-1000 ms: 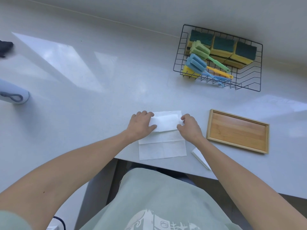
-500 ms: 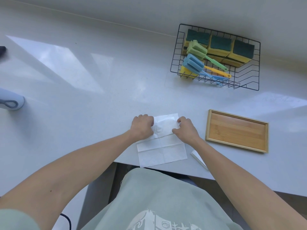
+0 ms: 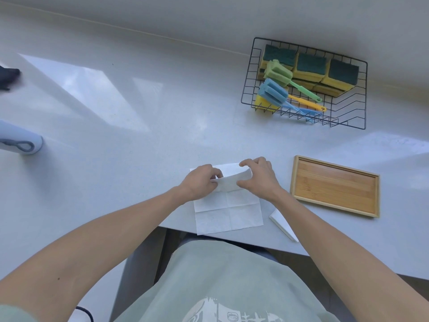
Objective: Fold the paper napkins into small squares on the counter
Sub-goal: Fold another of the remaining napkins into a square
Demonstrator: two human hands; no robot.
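A white paper napkin lies on the pale counter at its near edge, creased into quarters. Its far part is lifted and curled back toward me. My left hand pinches the left end of that raised flap. My right hand holds the right end, thumb under and fingers over the curl. A second white napkin, folded, lies to the right of the first one, partly hidden by my right forearm.
A wooden tray lies right of my hands. A black wire basket with sponges and foam brushes stands at the back right. A pale blue cylinder and a dark object sit at the left edge.
The napkin's far part, pressed flat under both hands half a second ago, is now lifted and rolled toward me. Both hands shifted slightly outward along the flap.
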